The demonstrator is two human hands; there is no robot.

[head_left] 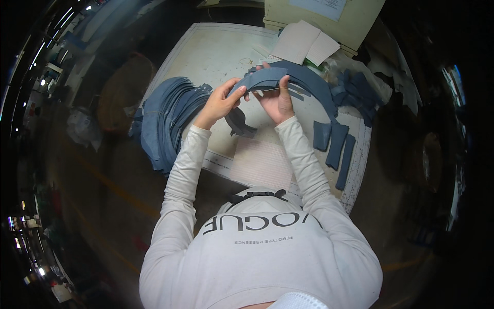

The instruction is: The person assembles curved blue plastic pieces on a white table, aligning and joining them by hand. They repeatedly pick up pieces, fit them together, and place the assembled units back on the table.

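Above the table, both my hands hold a curved bundle of blue fabric pieces (pixel 262 77). My left hand (pixel 221 105) is closed on its left end, thumb along the near edge. My right hand (pixel 278 100) reaches round its right part, with the thumb on the near side and fingertips showing past the far edge. A thin pale strand runs between the hands under the bundle; I cannot tell whether it is string or a rubber band. Behind lies a longer curved blue fabric piece (pixel 316 87). Small dark fabric scraps (pixel 239 123) lie below my left hand.
A large fanned pile of curved blue fabric pieces (pixel 164 121) hangs over the left table edge. Short blue strips (pixel 337 147) lie at right, near a plastic bag (pixel 373 77). Lined paper (pixel 261 162) covers the near edge of the white table (pixel 206 49); a pale cabinet (pixel 329 23) stands behind.
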